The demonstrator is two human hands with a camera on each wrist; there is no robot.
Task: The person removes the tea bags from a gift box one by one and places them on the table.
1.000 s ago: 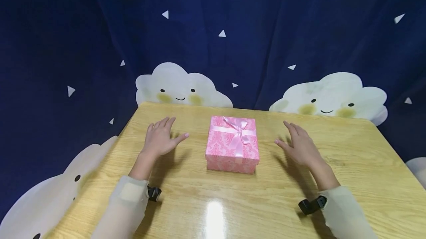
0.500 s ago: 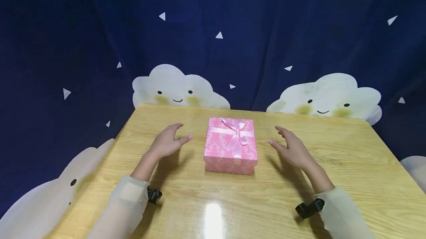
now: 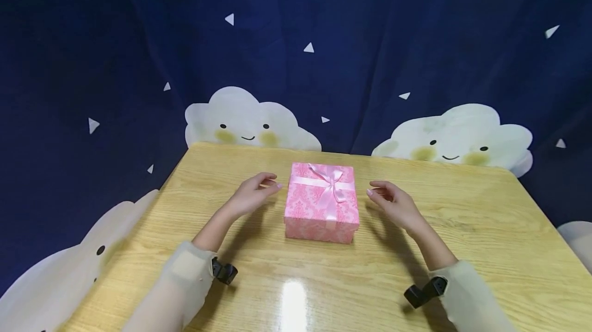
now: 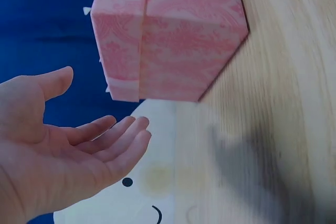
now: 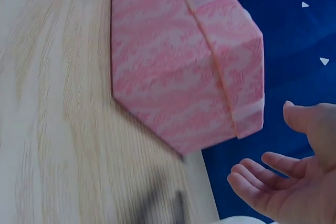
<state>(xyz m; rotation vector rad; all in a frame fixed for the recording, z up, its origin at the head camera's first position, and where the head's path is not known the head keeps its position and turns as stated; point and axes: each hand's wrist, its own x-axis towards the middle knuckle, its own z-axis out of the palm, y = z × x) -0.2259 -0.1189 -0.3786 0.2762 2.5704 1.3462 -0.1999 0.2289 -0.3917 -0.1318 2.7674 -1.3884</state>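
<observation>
A pink patterned gift box (image 3: 307, 206) with a pale pink ribbon bow (image 3: 332, 185) on its lid stands in the middle of the table in the head view. My left hand (image 3: 252, 194) hovers just off its left side, fingers relaxed and thumb toward the box. On the other side my right hand (image 3: 396, 203) is held a little way from the box, also with relaxed fingers. Both wrist views show a gap between the fingers and the box. The lid (image 4: 119, 51) sits down over the base (image 4: 178, 61), with its lower edge running round the box. Neither hand holds anything.
The box rests on a light wood-grain table (image 3: 481, 219) with a bright reflection near its front. Behind the table hangs a dark blue curtain (image 3: 277, 65) with white triangles and smiling clouds. Small black cameras (image 3: 225, 272) are worn at both wrists.
Both hands have moved inward toward the box from either side, and their fingers have bent from spread to more relaxed. The box has stayed in place.
</observation>
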